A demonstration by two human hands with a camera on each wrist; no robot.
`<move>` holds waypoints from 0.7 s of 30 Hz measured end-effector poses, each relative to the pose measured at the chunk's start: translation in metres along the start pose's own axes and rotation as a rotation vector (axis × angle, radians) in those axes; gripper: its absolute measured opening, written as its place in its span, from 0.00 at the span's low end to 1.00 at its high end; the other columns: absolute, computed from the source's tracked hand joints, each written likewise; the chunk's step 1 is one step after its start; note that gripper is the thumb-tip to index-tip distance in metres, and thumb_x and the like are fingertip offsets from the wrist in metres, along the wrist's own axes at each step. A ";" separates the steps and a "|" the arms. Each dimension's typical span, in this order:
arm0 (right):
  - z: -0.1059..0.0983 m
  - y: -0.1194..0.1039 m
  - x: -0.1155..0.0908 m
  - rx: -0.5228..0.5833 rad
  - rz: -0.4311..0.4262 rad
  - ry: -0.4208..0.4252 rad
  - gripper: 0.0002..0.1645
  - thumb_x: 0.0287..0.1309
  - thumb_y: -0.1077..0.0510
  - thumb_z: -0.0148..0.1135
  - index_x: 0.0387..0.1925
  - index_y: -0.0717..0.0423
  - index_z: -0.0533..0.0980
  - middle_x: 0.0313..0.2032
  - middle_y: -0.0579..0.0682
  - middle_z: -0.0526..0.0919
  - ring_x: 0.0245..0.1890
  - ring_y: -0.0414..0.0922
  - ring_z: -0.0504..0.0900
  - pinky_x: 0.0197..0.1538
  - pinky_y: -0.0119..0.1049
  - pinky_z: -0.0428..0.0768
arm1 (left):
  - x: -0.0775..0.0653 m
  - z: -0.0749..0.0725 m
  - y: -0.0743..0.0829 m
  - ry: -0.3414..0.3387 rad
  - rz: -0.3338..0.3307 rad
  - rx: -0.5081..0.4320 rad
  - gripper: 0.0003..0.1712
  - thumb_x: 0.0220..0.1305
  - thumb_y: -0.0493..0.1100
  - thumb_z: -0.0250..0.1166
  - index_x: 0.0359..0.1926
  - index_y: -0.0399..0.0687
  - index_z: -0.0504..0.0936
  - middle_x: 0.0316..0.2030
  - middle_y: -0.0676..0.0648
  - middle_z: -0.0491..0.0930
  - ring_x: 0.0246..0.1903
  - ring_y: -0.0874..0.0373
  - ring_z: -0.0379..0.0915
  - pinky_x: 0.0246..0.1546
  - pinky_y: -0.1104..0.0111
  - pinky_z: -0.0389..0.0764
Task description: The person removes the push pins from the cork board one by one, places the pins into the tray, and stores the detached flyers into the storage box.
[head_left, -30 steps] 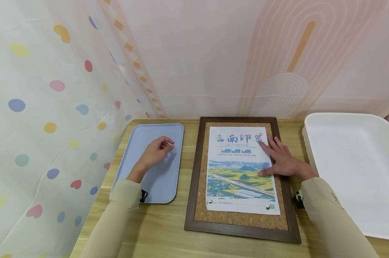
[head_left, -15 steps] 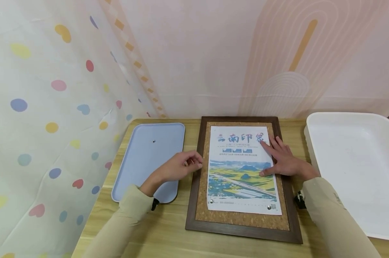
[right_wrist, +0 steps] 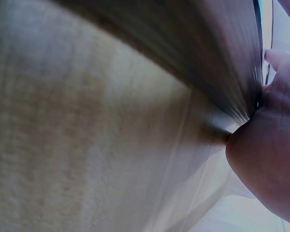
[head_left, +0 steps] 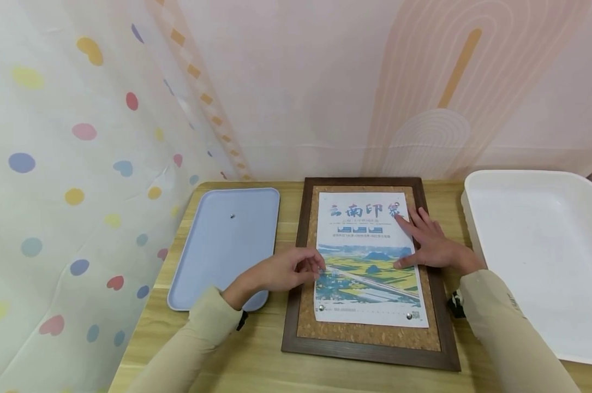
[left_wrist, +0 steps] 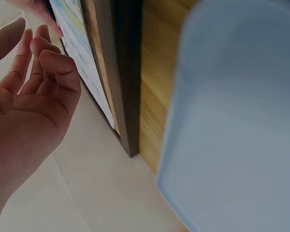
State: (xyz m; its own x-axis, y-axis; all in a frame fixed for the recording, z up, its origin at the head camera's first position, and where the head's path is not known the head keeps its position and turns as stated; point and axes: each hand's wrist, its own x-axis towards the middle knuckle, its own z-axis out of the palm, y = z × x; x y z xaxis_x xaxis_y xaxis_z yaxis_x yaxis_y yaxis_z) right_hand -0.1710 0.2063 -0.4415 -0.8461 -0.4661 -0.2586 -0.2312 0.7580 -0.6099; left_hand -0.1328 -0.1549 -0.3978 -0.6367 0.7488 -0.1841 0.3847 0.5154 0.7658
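Observation:
A printed paper poster [head_left: 364, 234] lies on a cork board [head_left: 369, 334] with a dark brown frame [head_left: 369, 356]. Silver pushpins show at its top right, bottom left [head_left: 321, 308] and bottom right [head_left: 409, 316] corners. My right hand [head_left: 435, 248] rests spread over the board's right side, fingertips on the poster. My left hand [head_left: 291, 270] hovers at the poster's left edge, fingers curled and thumb near the index fingertip. Whether something tiny sits between those tips is hidden. In the left wrist view, the left palm [left_wrist: 34, 121] shows nothing in it.
A blue tray [head_left: 217, 240] at the left bears one small pin [head_left: 232, 216]. A large white bin [head_left: 541, 245] stands at the right. Wooden tabletop [head_left: 256, 349] lies under everything, with a patterned curtain [head_left: 300, 87] behind and at the left.
My left hand has moved right from above the blue tray, across the frame, to the poster's left edge. The pin on the tray came into view. My right hand has stayed put.

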 end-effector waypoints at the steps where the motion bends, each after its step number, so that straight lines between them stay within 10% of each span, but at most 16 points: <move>1: 0.000 0.000 0.000 -0.001 0.000 0.000 0.73 0.43 0.34 0.74 0.79 0.53 0.42 0.76 0.64 0.25 0.74 0.64 0.20 0.67 0.71 0.28 | 0.001 0.001 0.001 -0.015 0.001 0.003 0.09 0.70 0.37 0.61 0.49 0.43 0.79 0.37 0.52 0.80 0.30 0.64 0.71 0.33 0.70 0.75; 21: -0.001 0.000 -0.001 0.000 0.002 -0.004 0.73 0.44 0.33 0.74 0.78 0.55 0.42 0.76 0.64 0.26 0.74 0.63 0.19 0.67 0.70 0.27 | 0.009 0.020 0.003 -0.213 0.046 0.000 0.08 0.68 0.40 0.65 0.47 0.48 0.80 0.36 0.56 0.78 0.21 0.66 0.65 0.25 0.75 0.69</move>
State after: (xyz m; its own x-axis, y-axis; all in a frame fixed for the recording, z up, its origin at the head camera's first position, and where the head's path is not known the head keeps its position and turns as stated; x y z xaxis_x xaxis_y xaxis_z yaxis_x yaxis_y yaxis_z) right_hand -0.1707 0.2069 -0.4409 -0.8445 -0.4663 -0.2634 -0.2290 0.7591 -0.6094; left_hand -0.1239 -0.1387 -0.4095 -0.4633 0.8425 -0.2750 0.4102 0.4789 0.7761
